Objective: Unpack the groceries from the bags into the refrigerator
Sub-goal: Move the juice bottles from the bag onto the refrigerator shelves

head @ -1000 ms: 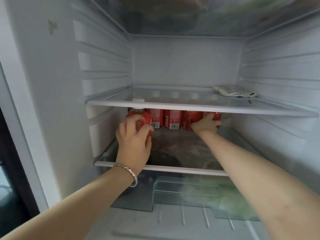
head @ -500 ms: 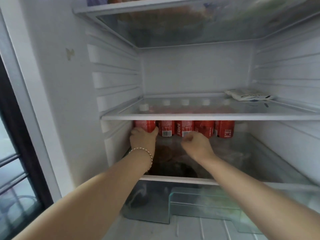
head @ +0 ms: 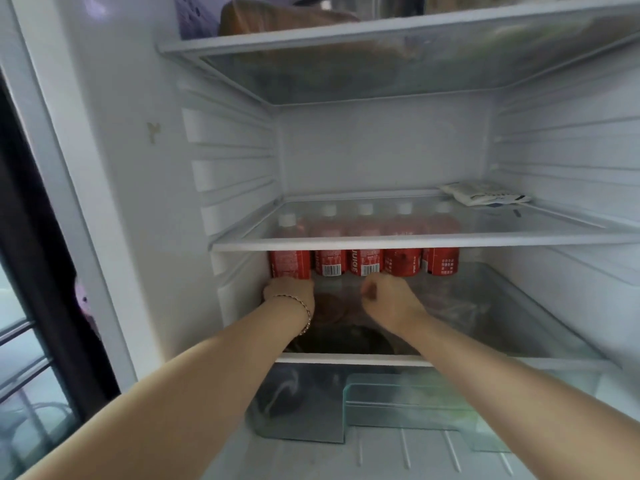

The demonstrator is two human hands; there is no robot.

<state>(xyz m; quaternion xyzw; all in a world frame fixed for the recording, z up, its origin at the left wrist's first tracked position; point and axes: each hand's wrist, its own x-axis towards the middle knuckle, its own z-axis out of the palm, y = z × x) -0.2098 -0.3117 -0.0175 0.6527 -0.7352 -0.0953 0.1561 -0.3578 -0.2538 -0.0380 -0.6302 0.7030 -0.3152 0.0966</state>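
Bottles (head: 365,263) stand in a row beneath the shelf (head: 519,237) bearing a packet (head: 485,197)

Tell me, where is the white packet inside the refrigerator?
In the head view, the white packet lies on the middle glass shelf, at its back right, above the row of red juice bottles.

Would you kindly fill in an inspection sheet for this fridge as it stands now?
Surface: lower shelf, glass, bottles standing at its back.
Job's things: five red bottles upright in a row under the middle shelf.
Clutter: white packet on middle shelf; metal pot on top shelf.
Hands: left hand at base of leftmost bottle, grip hidden; right hand empty, fingers curled.
Cables: nothing seen.
Surroundings: window at left.
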